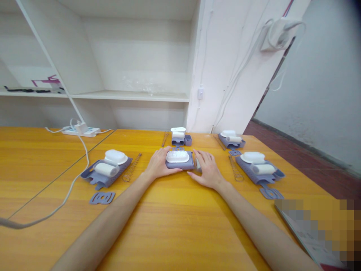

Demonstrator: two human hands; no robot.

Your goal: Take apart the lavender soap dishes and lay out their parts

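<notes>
In front of me lies a purple-grey holder (180,165) with a white oval brush (177,156) on it, bristles facing up. My left hand (159,164) is closed around the holder's left end, thumb along its front edge. At the right end, my right hand (208,169) has its thumb and fingers on either side of a whitish roller (198,164), mostly hidden by the fingers. The roller sits close beside the holder. Just behind the holder a flat purple-grey cut-out piece (178,149) partly shows.
Similar sets surround my hands: a left holder (97,177), a back holder (177,142), a far-right holder (231,143) and a right holder (248,171). Copper-coloured coils (132,168) lie beside them. A cable (76,180) runs from a power strip (81,130) at left.
</notes>
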